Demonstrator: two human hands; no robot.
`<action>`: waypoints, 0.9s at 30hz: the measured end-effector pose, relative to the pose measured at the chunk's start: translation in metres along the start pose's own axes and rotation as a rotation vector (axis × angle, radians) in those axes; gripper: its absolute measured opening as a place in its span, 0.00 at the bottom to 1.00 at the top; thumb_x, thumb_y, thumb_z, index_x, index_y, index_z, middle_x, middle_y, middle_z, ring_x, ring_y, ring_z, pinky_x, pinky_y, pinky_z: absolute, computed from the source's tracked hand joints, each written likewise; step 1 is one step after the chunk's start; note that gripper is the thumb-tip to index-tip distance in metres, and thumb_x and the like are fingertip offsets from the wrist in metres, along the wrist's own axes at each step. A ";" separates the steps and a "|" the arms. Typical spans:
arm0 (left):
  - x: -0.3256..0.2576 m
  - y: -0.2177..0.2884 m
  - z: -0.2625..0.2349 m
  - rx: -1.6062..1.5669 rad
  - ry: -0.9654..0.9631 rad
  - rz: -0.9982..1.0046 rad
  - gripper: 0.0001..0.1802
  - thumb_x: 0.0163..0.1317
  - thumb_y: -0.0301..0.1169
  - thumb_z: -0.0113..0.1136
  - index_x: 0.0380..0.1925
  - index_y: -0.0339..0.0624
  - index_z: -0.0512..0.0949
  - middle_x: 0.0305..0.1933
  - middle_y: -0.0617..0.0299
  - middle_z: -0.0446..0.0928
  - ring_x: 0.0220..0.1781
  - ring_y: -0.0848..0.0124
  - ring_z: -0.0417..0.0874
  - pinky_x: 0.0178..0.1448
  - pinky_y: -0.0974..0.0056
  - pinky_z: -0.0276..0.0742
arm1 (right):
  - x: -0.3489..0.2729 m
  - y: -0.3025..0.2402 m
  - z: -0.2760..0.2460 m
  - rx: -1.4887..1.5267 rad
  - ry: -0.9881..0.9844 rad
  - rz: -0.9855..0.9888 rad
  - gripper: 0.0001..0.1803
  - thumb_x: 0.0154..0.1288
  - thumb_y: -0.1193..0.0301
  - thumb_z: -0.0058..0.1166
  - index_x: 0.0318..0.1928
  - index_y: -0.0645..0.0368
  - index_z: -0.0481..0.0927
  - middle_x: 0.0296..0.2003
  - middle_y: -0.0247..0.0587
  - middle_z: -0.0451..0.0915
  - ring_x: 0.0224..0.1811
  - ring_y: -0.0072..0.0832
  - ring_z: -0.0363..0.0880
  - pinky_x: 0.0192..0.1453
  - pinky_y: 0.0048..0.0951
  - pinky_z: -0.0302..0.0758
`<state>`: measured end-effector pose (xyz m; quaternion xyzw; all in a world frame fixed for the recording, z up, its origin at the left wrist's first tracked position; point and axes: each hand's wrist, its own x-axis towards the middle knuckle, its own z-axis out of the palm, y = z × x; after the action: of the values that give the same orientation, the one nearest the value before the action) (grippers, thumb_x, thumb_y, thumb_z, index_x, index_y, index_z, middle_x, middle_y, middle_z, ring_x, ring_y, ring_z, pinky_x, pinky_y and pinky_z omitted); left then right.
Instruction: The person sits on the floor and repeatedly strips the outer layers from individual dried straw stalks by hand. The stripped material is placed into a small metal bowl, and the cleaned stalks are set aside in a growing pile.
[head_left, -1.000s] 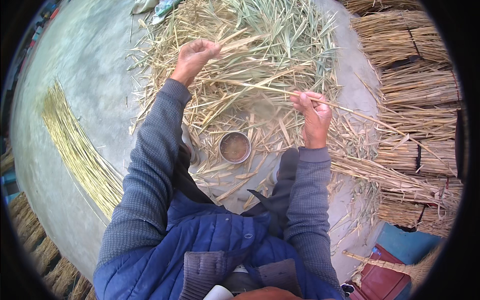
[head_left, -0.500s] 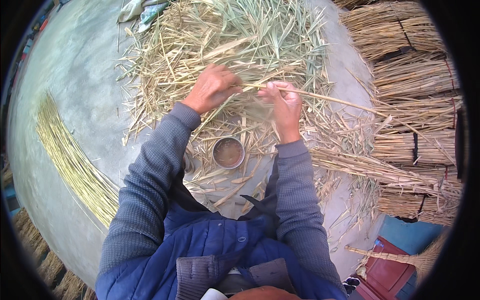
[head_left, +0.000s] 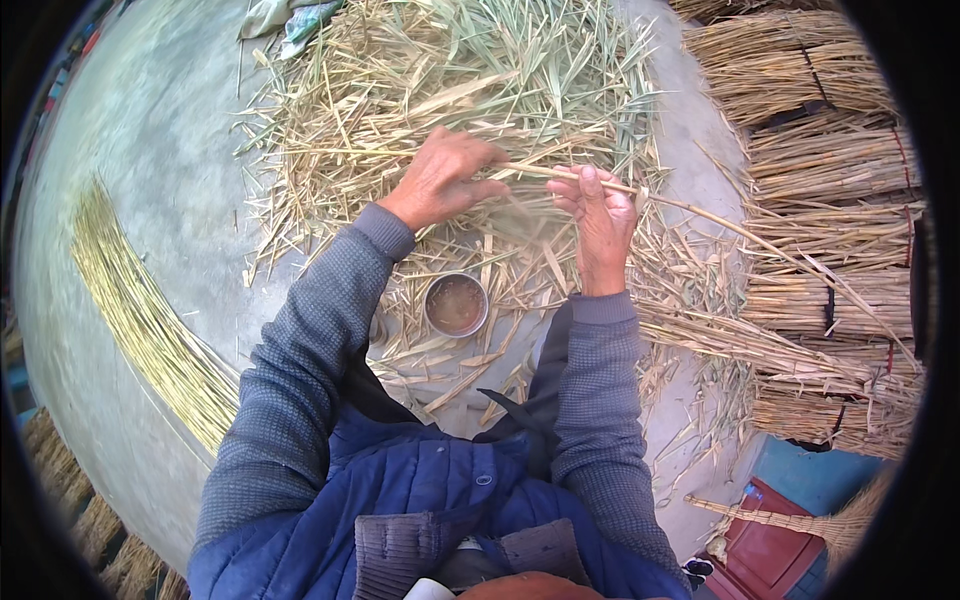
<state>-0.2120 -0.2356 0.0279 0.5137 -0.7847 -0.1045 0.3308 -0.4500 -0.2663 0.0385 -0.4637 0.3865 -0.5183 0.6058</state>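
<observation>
A long, thin dry stalk [head_left: 720,218] runs from my left hand past my right hand and out to the right. My right hand [head_left: 603,230] pinches it between thumb and fingers, palm partly up. My left hand [head_left: 445,180] is closed about its left end; the exact grip is hidden behind the fingers. Both hands are above the near side of a big heap of dry leaves and husks [head_left: 440,90]. Nearer to me, below the hands, a small round metal bowl [head_left: 484,318] holds a brownish liquid.
Tied bundles of stalks [head_left: 820,165] are stacked along the right. Loose stalks [head_left: 730,340] lie beside my right forearm. A spread sheaf of yellow-green stems [head_left: 150,325] rests on the concrete floor [head_left: 180,130] at left. At lower right are a red panel [head_left: 775,540] and a broom [head_left: 800,518].
My right hand has slid to the right along the stalk. My left hand has shifted slightly right too, and the gap between the hands is a little wider.
</observation>
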 end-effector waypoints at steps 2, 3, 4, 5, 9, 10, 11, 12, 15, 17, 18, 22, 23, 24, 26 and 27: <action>0.011 0.011 0.008 -0.061 0.058 -0.006 0.14 0.59 0.40 0.71 0.40 0.45 0.85 0.34 0.61 0.84 0.39 0.63 0.82 0.52 0.61 0.69 | -0.003 0.000 0.005 -0.016 -0.004 0.036 0.18 0.76 0.61 0.55 0.48 0.67 0.79 0.41 0.49 0.86 0.39 0.30 0.89 0.40 0.22 0.83; 0.014 0.011 0.008 -0.093 0.063 -0.033 0.13 0.59 0.40 0.71 0.38 0.44 0.86 0.32 0.62 0.84 0.37 0.64 0.82 0.49 0.61 0.70 | -0.003 -0.002 0.004 -0.017 -0.007 0.038 0.18 0.76 0.61 0.55 0.48 0.67 0.79 0.41 0.49 0.86 0.39 0.30 0.89 0.40 0.22 0.83; 0.016 0.009 0.006 -0.130 0.058 -0.048 0.11 0.59 0.39 0.71 0.36 0.44 0.86 0.30 0.62 0.84 0.35 0.64 0.82 0.47 0.61 0.71 | -0.004 -0.005 0.002 -0.013 -0.033 0.028 0.18 0.76 0.60 0.55 0.48 0.67 0.79 0.42 0.49 0.86 0.39 0.30 0.89 0.40 0.22 0.83; 0.018 0.007 0.004 -0.166 0.052 -0.061 0.10 0.59 0.38 0.71 0.34 0.44 0.86 0.28 0.62 0.84 0.33 0.64 0.82 0.44 0.61 0.73 | -0.003 -0.008 -0.003 -0.053 0.048 0.012 0.18 0.75 0.61 0.57 0.47 0.67 0.79 0.41 0.49 0.86 0.38 0.30 0.88 0.39 0.22 0.83; 0.022 0.002 0.003 -0.211 -0.041 -0.098 0.10 0.58 0.36 0.71 0.32 0.41 0.86 0.30 0.55 0.85 0.34 0.60 0.85 0.38 0.57 0.78 | -0.005 -0.017 -0.022 -0.127 0.130 -0.039 0.16 0.73 0.64 0.60 0.46 0.67 0.79 0.38 0.48 0.86 0.36 0.30 0.88 0.40 0.24 0.83; 0.023 0.004 0.006 -0.267 -0.043 -0.104 0.10 0.59 0.37 0.71 0.32 0.41 0.86 0.30 0.55 0.85 0.34 0.60 0.85 0.38 0.58 0.78 | -0.006 -0.016 -0.023 -0.113 0.107 -0.053 0.16 0.73 0.64 0.61 0.47 0.66 0.78 0.39 0.48 0.86 0.37 0.30 0.88 0.40 0.24 0.84; 0.024 0.006 0.010 -0.320 -0.026 -0.108 0.11 0.59 0.37 0.71 0.32 0.41 0.86 0.30 0.55 0.84 0.34 0.61 0.85 0.39 0.59 0.78 | -0.007 -0.015 -0.024 -0.108 0.104 -0.057 0.16 0.72 0.64 0.61 0.48 0.66 0.78 0.39 0.47 0.86 0.37 0.30 0.88 0.41 0.24 0.84; 0.024 0.009 0.015 -0.375 -0.022 -0.098 0.11 0.59 0.37 0.71 0.33 0.40 0.86 0.30 0.55 0.84 0.34 0.61 0.85 0.39 0.59 0.78 | -0.008 -0.014 -0.024 -0.105 0.098 -0.053 0.16 0.72 0.64 0.61 0.48 0.65 0.78 0.39 0.47 0.86 0.37 0.30 0.88 0.41 0.24 0.84; 0.024 0.009 0.022 -0.633 -0.033 -0.326 0.10 0.58 0.35 0.73 0.33 0.40 0.87 0.31 0.61 0.85 0.35 0.71 0.84 0.40 0.65 0.78 | -0.011 -0.017 -0.026 -0.085 0.086 -0.051 0.17 0.72 0.63 0.62 0.49 0.65 0.78 0.40 0.47 0.86 0.39 0.31 0.88 0.42 0.25 0.84; 0.022 0.009 0.027 -0.721 -0.018 -0.401 0.08 0.57 0.33 0.75 0.32 0.41 0.88 0.33 0.64 0.85 0.35 0.76 0.83 0.41 0.68 0.78 | -0.012 -0.018 -0.025 -0.078 0.091 -0.034 0.16 0.72 0.64 0.62 0.48 0.66 0.78 0.40 0.48 0.86 0.39 0.31 0.88 0.41 0.24 0.84; 0.021 0.009 0.029 -0.728 -0.040 -0.434 0.09 0.58 0.33 0.75 0.32 0.40 0.87 0.33 0.64 0.85 0.36 0.76 0.83 0.42 0.68 0.79 | -0.012 -0.019 -0.026 -0.074 0.100 -0.023 0.16 0.72 0.65 0.61 0.47 0.66 0.78 0.40 0.48 0.86 0.39 0.31 0.89 0.41 0.24 0.84; 0.019 0.009 0.034 -0.931 0.019 -0.576 0.10 0.60 0.34 0.74 0.33 0.40 0.85 0.34 0.63 0.85 0.36 0.76 0.85 0.43 0.68 0.81 | -0.011 -0.016 -0.032 -0.020 0.055 -0.013 0.15 0.73 0.66 0.61 0.47 0.67 0.78 0.40 0.49 0.86 0.39 0.32 0.89 0.40 0.23 0.84; 0.019 0.007 0.033 -1.042 0.020 -0.642 0.10 0.60 0.34 0.74 0.34 0.40 0.84 0.34 0.62 0.86 0.36 0.76 0.85 0.44 0.68 0.82 | -0.011 -0.016 -0.035 -0.015 0.100 0.012 0.15 0.73 0.66 0.61 0.47 0.67 0.78 0.40 0.50 0.86 0.39 0.32 0.89 0.40 0.23 0.84; 0.019 0.001 0.029 -1.048 0.155 -0.616 0.10 0.61 0.34 0.73 0.34 0.41 0.83 0.34 0.62 0.86 0.36 0.76 0.85 0.44 0.68 0.82 | -0.011 -0.015 -0.039 0.002 0.123 0.023 0.15 0.73 0.66 0.61 0.47 0.67 0.78 0.40 0.50 0.86 0.39 0.31 0.89 0.40 0.23 0.84; 0.021 -0.017 0.011 -1.043 0.373 -0.606 0.10 0.63 0.34 0.72 0.36 0.41 0.82 0.34 0.62 0.86 0.37 0.77 0.86 0.45 0.69 0.83 | -0.012 -0.014 -0.045 0.001 0.156 0.035 0.15 0.73 0.66 0.60 0.47 0.67 0.78 0.41 0.50 0.86 0.39 0.31 0.89 0.40 0.23 0.84; 0.020 -0.026 0.006 -1.041 0.356 -0.598 0.10 0.63 0.34 0.71 0.37 0.42 0.82 0.33 0.63 0.85 0.36 0.78 0.85 0.44 0.71 0.81 | -0.011 -0.013 -0.048 -0.020 0.156 0.038 0.15 0.73 0.67 0.60 0.47 0.67 0.78 0.41 0.50 0.86 0.39 0.31 0.89 0.40 0.23 0.84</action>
<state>-0.2015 -0.2661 0.0190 0.4921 -0.3862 -0.4740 0.6197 -0.5010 -0.2635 0.0383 -0.4205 0.4465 -0.5376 0.5786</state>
